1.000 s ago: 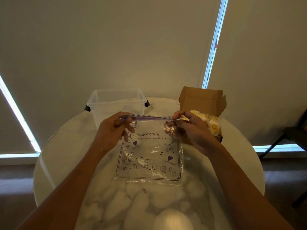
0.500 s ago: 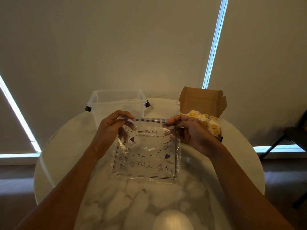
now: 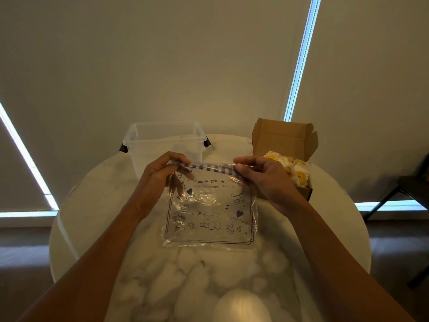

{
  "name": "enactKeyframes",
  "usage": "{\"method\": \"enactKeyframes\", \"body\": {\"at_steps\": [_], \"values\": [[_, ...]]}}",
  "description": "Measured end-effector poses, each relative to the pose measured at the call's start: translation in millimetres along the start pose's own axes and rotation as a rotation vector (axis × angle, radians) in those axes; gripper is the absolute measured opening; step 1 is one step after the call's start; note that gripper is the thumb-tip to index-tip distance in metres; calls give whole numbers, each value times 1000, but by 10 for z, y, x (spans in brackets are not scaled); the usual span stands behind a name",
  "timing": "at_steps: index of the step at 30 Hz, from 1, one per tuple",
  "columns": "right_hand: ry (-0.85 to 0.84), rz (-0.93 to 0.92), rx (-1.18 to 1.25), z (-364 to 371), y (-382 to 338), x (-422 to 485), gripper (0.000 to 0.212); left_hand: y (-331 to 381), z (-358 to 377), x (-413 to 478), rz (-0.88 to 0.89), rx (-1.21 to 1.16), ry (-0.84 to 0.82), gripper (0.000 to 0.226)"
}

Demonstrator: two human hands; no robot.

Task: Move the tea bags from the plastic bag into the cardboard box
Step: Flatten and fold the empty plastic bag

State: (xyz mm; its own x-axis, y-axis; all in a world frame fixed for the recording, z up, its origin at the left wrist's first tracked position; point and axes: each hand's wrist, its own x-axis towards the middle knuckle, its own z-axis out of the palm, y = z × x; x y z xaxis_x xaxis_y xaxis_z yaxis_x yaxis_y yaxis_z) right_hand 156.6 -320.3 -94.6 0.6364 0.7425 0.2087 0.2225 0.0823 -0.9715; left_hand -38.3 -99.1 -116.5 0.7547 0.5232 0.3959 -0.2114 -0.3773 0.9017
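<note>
Risk: my left hand (image 3: 160, 180) and right hand (image 3: 262, 182) each pinch one end of the striped top edge of the plastic bag (image 3: 209, 212). The slick film could slip free. The bag is clear, purple-printed, crinkled and apparently empty, held just left of the cardboard box (image 3: 285, 138). Yellow-and-white tea bags (image 3: 292, 169) lie heaped inside that box.

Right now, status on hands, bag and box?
Left hand and right hand pinch plastic bag top strip. Bag looks empty. Tea bags in cardboard box. Clear tub behind, not blocking.
</note>
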Motion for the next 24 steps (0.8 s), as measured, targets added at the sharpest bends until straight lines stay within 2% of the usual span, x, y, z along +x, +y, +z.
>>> {"method": "enactKeyframes", "body": {"at_steps": [3,5,8,10,13,18,21,24], "values": [[44,-58,-87,-16,27,21,21,8,-32,-9,13,-29,-58,38],[54,-100,-174,-21,42,33,20,25,-21,-13,1,-3,-40,37],[58,-134,-224,-19,43,38,20,38,38,-7,-23,114,37,22],[55,-128,-170,-13,15,25,22,43,52,-6,-25,141,60,20],[71,-142,-180,-21,9,20,26,51,44,-12,-33,129,113,40],[84,-68,-46,0,10,14,24,32,93,-8,-40,77,180,22],[4,23,77,30,-26,-8,30,8,78,5,-43,58,201,22],[12,19,69,35,-40,-26,31,5,71,9,-29,58,189,23]]}}
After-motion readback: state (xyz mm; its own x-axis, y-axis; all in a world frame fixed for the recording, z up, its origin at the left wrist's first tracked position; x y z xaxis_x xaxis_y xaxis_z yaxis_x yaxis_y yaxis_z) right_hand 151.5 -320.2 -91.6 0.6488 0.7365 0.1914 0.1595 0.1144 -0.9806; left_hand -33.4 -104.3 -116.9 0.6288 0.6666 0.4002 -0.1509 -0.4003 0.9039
